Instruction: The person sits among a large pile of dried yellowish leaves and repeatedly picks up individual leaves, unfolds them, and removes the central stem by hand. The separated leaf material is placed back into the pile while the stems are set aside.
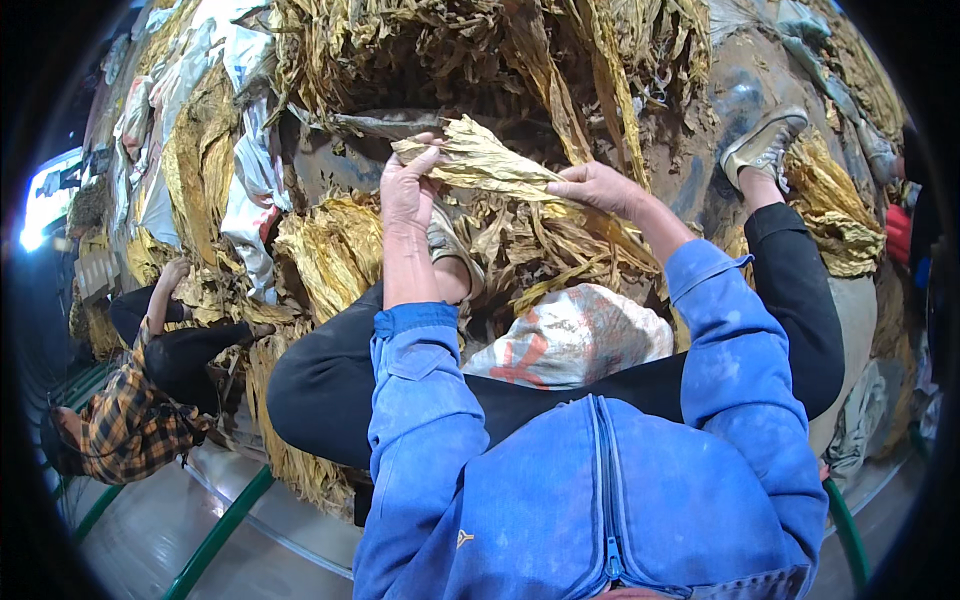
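Note:
A dried yellow tobacco leaf (pixel 491 161) is stretched between my two hands, above the loose leaves between my legs. My left hand (pixel 409 184) pinches its left end between thumb and fingers. On the other side, my right hand (pixel 600 187) grips the narrower right end. Beneath the held leaf lies a heap of crumpled brown and yellow tobacco leaves (pixel 577 240). A bundle of yellow leaves (pixel 337 244) rests just left of my left wrist. Part of my left shoe is hidden behind my left forearm.
A large pile of dried leaves (pixel 450 45) rises in front of me. A white woven sack (pixel 577 337) with red marks lies by my lap. White plastic sheeting (pixel 251 180) and another leaf bundle (pixel 836 210) flank me. At left sits another person (pixel 142 420) in a plaid shirt.

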### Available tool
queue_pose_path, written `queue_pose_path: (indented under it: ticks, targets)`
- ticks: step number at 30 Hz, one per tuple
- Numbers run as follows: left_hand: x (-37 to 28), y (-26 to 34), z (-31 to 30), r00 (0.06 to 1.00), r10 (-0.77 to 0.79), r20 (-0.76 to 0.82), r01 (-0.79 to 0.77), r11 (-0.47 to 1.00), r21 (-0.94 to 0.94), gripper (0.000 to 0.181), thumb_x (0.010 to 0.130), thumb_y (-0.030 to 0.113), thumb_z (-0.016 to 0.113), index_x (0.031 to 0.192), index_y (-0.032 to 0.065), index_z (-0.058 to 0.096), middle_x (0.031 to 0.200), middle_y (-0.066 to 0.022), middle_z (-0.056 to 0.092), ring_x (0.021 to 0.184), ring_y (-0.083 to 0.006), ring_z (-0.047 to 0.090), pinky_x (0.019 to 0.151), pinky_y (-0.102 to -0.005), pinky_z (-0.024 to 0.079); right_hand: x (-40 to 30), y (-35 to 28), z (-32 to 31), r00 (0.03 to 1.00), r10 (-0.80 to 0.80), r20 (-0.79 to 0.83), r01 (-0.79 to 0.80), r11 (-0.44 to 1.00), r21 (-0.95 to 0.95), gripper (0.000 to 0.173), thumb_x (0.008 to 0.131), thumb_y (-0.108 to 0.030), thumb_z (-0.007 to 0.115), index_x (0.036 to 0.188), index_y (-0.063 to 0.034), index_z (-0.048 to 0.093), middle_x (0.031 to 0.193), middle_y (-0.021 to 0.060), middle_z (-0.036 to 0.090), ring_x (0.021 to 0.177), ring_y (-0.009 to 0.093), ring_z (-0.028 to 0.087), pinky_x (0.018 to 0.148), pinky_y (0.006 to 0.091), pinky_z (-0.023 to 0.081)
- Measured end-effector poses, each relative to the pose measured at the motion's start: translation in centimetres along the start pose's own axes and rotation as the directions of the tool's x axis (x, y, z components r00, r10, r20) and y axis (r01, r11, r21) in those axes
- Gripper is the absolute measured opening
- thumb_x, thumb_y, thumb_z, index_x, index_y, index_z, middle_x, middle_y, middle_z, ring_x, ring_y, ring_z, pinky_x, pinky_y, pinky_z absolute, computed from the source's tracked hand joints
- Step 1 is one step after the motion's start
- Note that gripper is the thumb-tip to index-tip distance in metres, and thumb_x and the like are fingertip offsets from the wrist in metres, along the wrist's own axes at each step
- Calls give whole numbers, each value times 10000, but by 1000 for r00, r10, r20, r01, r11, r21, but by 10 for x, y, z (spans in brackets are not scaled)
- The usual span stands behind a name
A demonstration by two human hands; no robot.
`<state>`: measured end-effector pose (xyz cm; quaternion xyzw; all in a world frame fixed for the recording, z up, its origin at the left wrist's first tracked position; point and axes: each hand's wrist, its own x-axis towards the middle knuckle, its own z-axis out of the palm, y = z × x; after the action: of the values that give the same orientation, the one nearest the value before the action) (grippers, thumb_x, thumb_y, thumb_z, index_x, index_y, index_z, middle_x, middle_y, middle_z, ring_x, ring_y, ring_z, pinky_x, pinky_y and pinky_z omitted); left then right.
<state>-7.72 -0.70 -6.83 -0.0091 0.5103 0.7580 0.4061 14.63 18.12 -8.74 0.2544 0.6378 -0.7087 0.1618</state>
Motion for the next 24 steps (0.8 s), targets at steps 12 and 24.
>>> queue_pose_path:
  ticks: [12, 24]
  targets:
    - [-10, 21, 8, 983, -180, -29, 167, 827, 538, 314, 746, 80, 762, 1025, 27, 630, 839, -39, 676, 715, -95, 630, 629, -219, 491, -7, -9, -25, 999, 35, -19, -37, 991, -132, 368, 825, -397, 697, 875, -33, 710, 769, -9, 604, 733, 94, 503, 700, 284, 412]
    - [-16, 2, 29, 948, -318, 9, 249, 759, 602, 347, 736, 157, 794, 1024, 18, 660, 900, -53, 687, 778, -103, 644, 676, -204, 497, -2, -16, -24, 987, -148, -61, 92, 840, -535, 377, 869, -406, 614, 1037, -75, 679, 889, 152, 680, 823, 259, 634, 760, 347, 477]
